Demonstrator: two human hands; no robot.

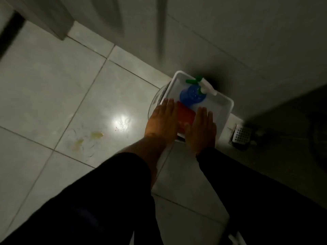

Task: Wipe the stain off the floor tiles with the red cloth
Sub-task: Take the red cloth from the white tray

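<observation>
A red cloth (185, 116) lies in a white plastic tub (224, 106) on the floor by the wall. My left hand (163, 121) is stretched flat over the tub's left rim, fingers apart, beside the cloth. My right hand (201, 128) is flat over the tub's near side, just right of the cloth. Neither hand grips anything. A yellowish stain (96, 134) with a second patch (77, 143) and thin curved marks sits on the pale floor tiles, well left of the tub.
A blue spray bottle (192, 96) with a green and white trigger lies in the tub behind the cloth. A clear round container (155, 101) stands against the tub's left side. A metal floor drain (241, 135) is to the right. A bright light reflection (123, 122) glares on the tile.
</observation>
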